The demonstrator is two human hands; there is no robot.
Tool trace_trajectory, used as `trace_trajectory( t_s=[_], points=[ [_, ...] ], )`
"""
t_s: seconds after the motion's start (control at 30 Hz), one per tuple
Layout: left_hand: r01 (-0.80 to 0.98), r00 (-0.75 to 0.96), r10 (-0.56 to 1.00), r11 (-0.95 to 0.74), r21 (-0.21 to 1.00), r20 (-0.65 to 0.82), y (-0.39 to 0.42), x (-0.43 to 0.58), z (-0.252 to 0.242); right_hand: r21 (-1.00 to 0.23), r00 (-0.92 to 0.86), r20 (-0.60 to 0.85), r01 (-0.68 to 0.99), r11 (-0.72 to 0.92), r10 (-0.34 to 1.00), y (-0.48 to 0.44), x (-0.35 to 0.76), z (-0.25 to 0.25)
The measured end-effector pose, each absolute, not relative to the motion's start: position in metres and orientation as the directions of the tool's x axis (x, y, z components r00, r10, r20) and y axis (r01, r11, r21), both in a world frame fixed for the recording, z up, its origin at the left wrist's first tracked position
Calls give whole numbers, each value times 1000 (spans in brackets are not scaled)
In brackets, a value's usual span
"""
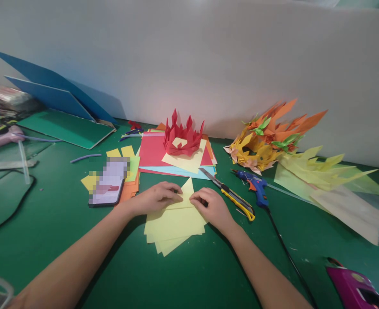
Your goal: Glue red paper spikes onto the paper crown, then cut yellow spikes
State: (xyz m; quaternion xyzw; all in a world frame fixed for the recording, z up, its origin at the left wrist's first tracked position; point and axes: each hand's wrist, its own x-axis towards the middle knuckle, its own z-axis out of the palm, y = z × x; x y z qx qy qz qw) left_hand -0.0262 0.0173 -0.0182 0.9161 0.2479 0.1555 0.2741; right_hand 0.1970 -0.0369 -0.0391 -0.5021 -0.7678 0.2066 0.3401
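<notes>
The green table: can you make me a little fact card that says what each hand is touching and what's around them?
Table: green
Left hand: fingers on pale yellow paper
Right hand: fingers on the same paper
Behind the hands: red crown on a pale sheet
Right of right hand: yellow cutter, blade out; then blue glue gun
Beyond left hand: phone, partly blurred

A blue glue gun [257, 186], yellow cutter [236, 201] and red paper crown [192, 139] mark a craft workspace.
</notes>
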Motion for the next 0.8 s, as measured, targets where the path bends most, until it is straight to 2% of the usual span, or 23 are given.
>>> trace_trajectory(
  t_s=[0.23, 0.63, 0.8],
  points=[
    [370, 841, 523, -745, 556, 141, 18, -28, -22, -656, -263, 307, 638, 404, 914, -37, 196, -37],
    [366, 828, 542, -717, 594, 144, 17, -27, -18, -651, -242, 311, 651, 391, 919, -37, 196, -37],
    [359, 834, 532, -724, 589, 146, 17, -27, -18, -604, -313, 414, 608, 515, 855, -39, 199, -37]
  ],
)
